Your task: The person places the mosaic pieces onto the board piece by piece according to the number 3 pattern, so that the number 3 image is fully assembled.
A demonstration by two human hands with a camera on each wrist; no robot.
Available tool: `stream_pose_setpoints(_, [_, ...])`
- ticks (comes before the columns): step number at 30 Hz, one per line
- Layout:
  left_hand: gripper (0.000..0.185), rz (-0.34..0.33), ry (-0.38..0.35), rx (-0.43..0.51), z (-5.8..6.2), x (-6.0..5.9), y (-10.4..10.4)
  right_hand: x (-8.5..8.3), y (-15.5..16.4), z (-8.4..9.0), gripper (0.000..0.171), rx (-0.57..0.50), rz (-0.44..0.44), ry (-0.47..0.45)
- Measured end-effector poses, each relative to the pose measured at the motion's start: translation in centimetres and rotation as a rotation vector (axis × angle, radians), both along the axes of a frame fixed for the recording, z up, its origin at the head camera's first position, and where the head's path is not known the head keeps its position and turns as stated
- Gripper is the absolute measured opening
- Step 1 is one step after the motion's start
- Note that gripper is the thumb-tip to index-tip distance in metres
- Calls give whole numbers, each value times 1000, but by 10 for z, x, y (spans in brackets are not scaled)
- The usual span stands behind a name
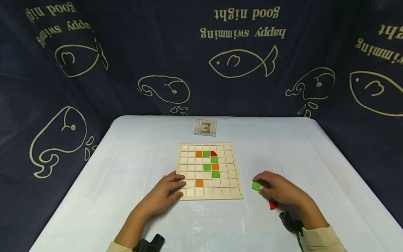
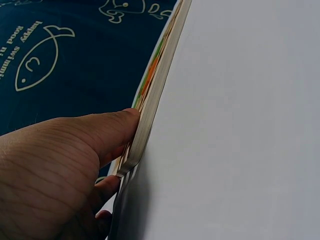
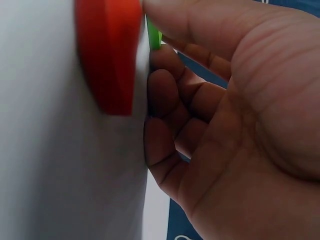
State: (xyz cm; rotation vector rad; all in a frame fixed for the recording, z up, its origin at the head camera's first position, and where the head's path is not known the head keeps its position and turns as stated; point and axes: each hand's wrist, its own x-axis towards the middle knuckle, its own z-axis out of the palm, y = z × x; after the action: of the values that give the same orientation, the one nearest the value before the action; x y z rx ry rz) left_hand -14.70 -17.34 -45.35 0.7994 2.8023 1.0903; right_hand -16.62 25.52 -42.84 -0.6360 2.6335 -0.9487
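My left hand (image 1: 165, 193) rests at the near left corner of a wooden grid board (image 1: 185, 197), with the fingertips over its left edge. In the left wrist view, the thumb (image 2: 117, 127) touches the edge of the board (image 2: 160, 85). Orange, green and red tiles lie in several of its squares, among them an orange tile (image 1: 199, 183). To the right of the board, my right hand (image 1: 281, 189) pinches a green square tile (image 1: 256, 186) between thumb and finger, low at the table. A red tile (image 1: 273, 205) with a curved side lies below that hand, partly hidden by it.
A small pattern card (image 1: 205, 127) showing a coloured grid lies behind the board on the white table (image 1: 126, 140). Dark blue cloth (image 1: 195, 52) with fish and whale drawings hangs around the table. Black wrist devices (image 1: 291, 223) sit below both hands.
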Motion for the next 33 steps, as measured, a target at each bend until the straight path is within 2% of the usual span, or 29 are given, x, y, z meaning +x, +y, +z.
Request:
stream_pose_setpoints(6, [33,-2,24,-11,1,0,0,-1,-2,-1,27,4,-14,10])
stream_pose_setpoints(33, [33,7,-16,3,1,1,0,-1,-3,-2,28,20,-44,12])
